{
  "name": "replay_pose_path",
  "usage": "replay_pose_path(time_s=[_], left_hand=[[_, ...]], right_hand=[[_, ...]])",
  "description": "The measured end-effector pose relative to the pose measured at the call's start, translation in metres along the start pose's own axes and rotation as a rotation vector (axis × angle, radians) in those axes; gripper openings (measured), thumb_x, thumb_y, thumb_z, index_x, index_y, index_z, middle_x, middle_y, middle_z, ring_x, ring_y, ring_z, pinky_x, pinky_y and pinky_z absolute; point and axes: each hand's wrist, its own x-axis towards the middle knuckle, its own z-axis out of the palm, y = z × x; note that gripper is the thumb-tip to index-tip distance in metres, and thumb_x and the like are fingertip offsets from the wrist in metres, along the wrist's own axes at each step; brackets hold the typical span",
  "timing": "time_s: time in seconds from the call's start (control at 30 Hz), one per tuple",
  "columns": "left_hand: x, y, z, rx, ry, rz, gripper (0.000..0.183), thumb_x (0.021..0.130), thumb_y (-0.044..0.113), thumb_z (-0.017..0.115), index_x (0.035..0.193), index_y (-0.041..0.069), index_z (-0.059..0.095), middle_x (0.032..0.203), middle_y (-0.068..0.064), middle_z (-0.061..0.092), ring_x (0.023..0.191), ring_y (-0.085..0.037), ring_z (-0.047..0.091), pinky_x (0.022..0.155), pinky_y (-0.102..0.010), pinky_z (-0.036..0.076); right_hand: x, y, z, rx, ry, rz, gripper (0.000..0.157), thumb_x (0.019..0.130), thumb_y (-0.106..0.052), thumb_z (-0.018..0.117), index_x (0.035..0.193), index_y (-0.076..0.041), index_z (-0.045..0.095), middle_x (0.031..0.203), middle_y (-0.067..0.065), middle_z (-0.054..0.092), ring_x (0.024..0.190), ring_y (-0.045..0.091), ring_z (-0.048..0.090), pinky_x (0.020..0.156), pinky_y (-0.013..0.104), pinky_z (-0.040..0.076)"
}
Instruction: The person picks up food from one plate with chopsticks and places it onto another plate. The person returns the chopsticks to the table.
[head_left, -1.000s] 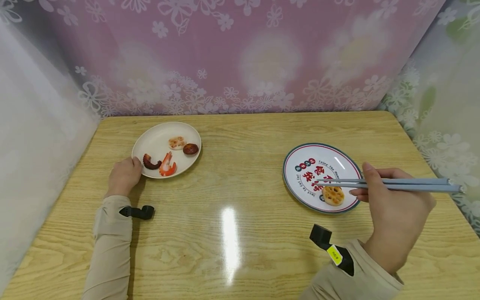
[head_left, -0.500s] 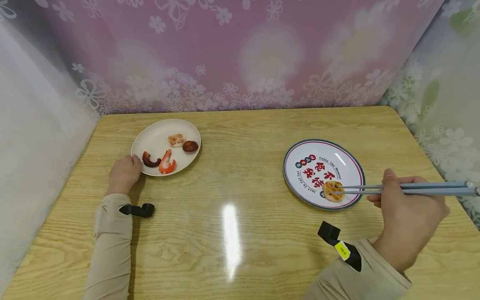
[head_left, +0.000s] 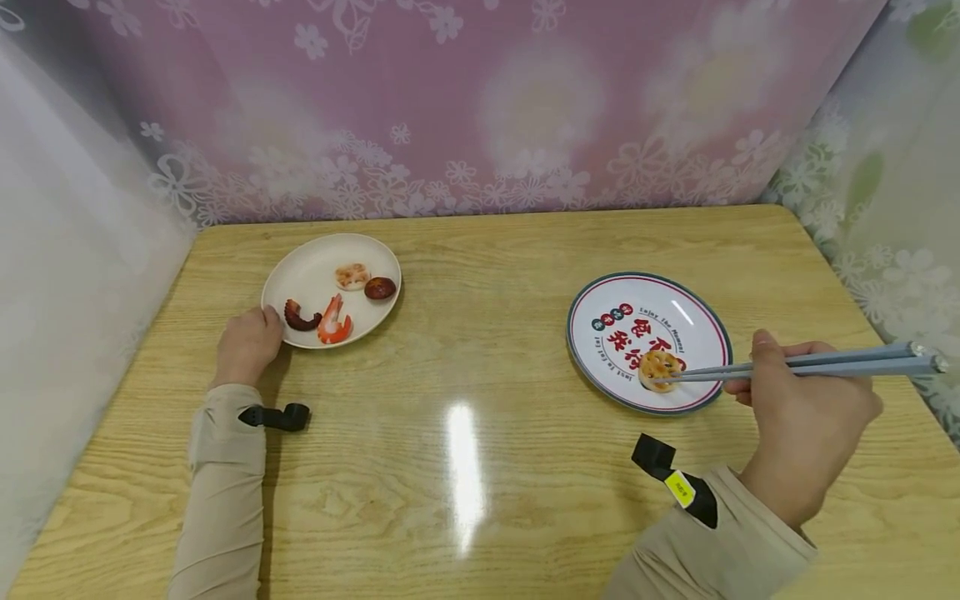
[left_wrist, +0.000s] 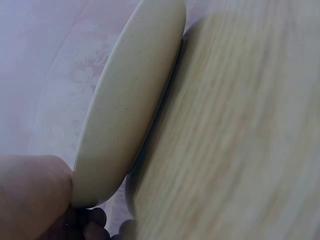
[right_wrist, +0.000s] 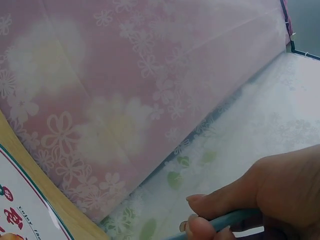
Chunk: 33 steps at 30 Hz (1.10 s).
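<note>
In the head view my left hand [head_left: 249, 343] grips the near-left rim of a cream plate [head_left: 307, 260]. The left wrist view shows the thumb at the rim and fingers below it. On that plate lie a shrimp [head_left: 334, 323], a curled octopus tentacle [head_left: 300, 318], a brown mushroom cap [head_left: 380, 288] and a pale lotus root slice [head_left: 352, 277]. My right hand [head_left: 802, 425] holds a pair of blue-grey chopsticks [head_left: 855, 362]. Their tips are at a browned lotus root slice [head_left: 660, 367], which looks tilted over the printed plate [head_left: 600, 310]; whether it is lifted I cannot tell.
Both plates are on a wooden table [head_left: 480, 317], one at the left, one at the right. A pink flowered curtain [head_left: 480, 108] hangs behind the far edge, with pale curtains at both sides. Black wrist cameras [head_left: 279, 417] sit on both sleeves.
The chopsticks drew back right to the browned lotus root slice, then moved a little left with it. That slice has shifted slightly left and tilted. The left hand stays on the cream plate.
</note>
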Motion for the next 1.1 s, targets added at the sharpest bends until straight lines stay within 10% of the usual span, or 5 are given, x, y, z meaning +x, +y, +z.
replay_pose_path(time_s=[0.47, 0.57, 0.67, 0.8, 1.1], left_hand=[[0.0, 0.0, -0.002, 0.001, -0.005, -0.01, 0.059, 0.103, 0.027, 0.014, 0.104, -0.017, 0.054, 0.111, -0.042, 0.053, 0.096, -0.05, 0.055, 0.079, -0.058, 0.044], [0.001, -0.001, -0.002, -0.001, -0.016, -0.022, 0.059, 0.103, 0.027, 0.014, 0.106, -0.016, 0.054, 0.114, -0.041, 0.052, 0.097, -0.05, 0.054, 0.08, -0.058, 0.043], [0.0, -0.003, -0.002, -0.005, -0.028, -0.033, 0.06, 0.103, 0.029, 0.013, 0.106, -0.015, 0.054, 0.114, -0.041, 0.052, 0.095, -0.047, 0.054, 0.08, -0.057, 0.043], [0.0, -0.003, -0.002, -0.007, -0.024, -0.031, 0.061, 0.103, 0.029, 0.012, 0.107, -0.015, 0.054, 0.114, -0.04, 0.052, 0.093, -0.046, 0.054, 0.079, -0.057, 0.044], [-0.001, 0.001, -0.002, -0.01, -0.021, -0.02, 0.06, 0.103, 0.029, 0.013, 0.106, -0.015, 0.054, 0.114, -0.041, 0.052, 0.095, -0.047, 0.054, 0.079, -0.058, 0.044]], right_hand=[[0.008, 0.002, 0.011, 0.161, 0.009, 0.044, 0.026, 0.089, -0.025, 0.068, 0.077, -0.006, 0.055, 0.048, -0.003, 0.059, 0.038, 0.008, 0.058, 0.047, 0.014, 0.046], [0.007, 0.005, 0.02, 0.094, -0.015, -0.007, 0.025, 0.089, -0.024, 0.068, 0.08, -0.006, 0.052, 0.101, 0.012, 0.067, 0.038, 0.003, 0.056, 0.046, 0.013, 0.044], [0.008, 0.007, 0.027, 0.091, -0.006, -0.025, 0.025, 0.088, -0.023, 0.068, 0.082, -0.007, 0.049, 0.103, 0.013, 0.065, 0.036, 0.003, 0.055, 0.046, 0.013, 0.042], [0.012, 0.008, 0.031, 0.107, 0.003, -0.036, 0.027, 0.091, -0.027, 0.065, 0.082, -0.006, 0.051, 0.046, -0.006, 0.055, 0.034, 0.005, 0.054, 0.041, 0.015, 0.041], [0.012, 0.009, 0.028, 0.123, 0.02, -0.079, 0.034, 0.092, -0.03, 0.064, 0.067, -0.008, 0.056, 0.04, -0.006, 0.054, 0.033, 0.005, 0.054, 0.038, 0.015, 0.039]])
